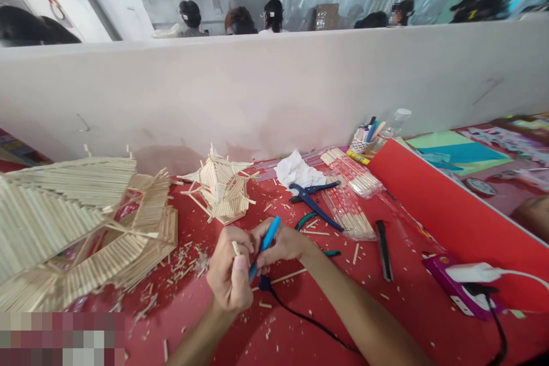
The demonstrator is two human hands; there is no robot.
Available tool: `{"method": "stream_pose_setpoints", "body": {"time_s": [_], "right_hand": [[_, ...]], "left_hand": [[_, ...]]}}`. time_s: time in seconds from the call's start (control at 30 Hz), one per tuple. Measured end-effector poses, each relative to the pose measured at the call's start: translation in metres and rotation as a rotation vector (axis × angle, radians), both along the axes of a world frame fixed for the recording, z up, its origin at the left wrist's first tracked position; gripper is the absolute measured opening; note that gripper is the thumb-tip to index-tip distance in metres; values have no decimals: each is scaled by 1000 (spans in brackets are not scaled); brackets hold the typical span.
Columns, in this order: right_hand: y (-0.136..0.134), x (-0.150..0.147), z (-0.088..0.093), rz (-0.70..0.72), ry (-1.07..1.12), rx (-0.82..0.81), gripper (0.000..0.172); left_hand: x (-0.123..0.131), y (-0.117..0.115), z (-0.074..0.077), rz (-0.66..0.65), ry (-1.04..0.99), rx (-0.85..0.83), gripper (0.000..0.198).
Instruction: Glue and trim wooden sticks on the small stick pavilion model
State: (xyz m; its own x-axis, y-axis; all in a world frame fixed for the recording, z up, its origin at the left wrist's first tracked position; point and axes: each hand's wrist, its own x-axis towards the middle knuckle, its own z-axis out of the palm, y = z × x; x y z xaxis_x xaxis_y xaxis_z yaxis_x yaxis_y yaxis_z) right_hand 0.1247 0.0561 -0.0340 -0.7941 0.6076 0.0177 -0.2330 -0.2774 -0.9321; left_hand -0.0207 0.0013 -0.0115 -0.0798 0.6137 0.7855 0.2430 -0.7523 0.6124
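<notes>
My left hand (229,274) is closed, pinching a short wooden stick (235,247) between thumb and fingers. My right hand (281,243) grips a blue corded pen-shaped tool (265,246), its tip pointed down toward the stick. The tool's black cord (300,317) trails over the red table toward me. Both hands hover just in front of a small stick-built model (221,186). A large stick-built roof structure (77,223) fills the left side.
Blue-handled pliers (315,200), crumpled white tissue (295,170), packs of wooden sticks (351,194), a black knife (384,249) and stick offcuts litter the red table (386,309). A purple power strip (454,286) lies right. A white partition (274,91) rises behind; other people sit beyond it.
</notes>
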Motion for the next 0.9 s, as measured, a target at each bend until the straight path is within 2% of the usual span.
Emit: {"method": "stream_pose_setpoints", "body": {"time_s": [0.2,0.33,0.43,0.53,0.57,0.67,0.7,0.77,0.9], "right_hand": [[4,3,7,11,-67,51,46],[14,25,18,-23,-221,183,44],[24,47,22,-245,-454,274,41],[33,61,17,-535,-764,533,30],[35,63,14,-577,-880,597,28],[38,63,7,-621,-1150,694,34],[38,61,7,-642,-1166,716,33],[37,59,9,-643,-1052,720,27],[34,59,20,-398,-634,508,22]], "left_hand": [[1,4,3,-123,2,-176,32],[5,12,3,-183,31,-427,35],[8,16,-4,-241,61,-615,37],[11,20,-17,-342,90,-766,39],[11,21,-21,-369,99,-806,39],[12,26,-30,-411,127,-878,38],[11,28,-32,-416,139,-890,38],[10,31,-34,-425,165,-910,37],[9,34,-36,-435,206,-942,36]]}}
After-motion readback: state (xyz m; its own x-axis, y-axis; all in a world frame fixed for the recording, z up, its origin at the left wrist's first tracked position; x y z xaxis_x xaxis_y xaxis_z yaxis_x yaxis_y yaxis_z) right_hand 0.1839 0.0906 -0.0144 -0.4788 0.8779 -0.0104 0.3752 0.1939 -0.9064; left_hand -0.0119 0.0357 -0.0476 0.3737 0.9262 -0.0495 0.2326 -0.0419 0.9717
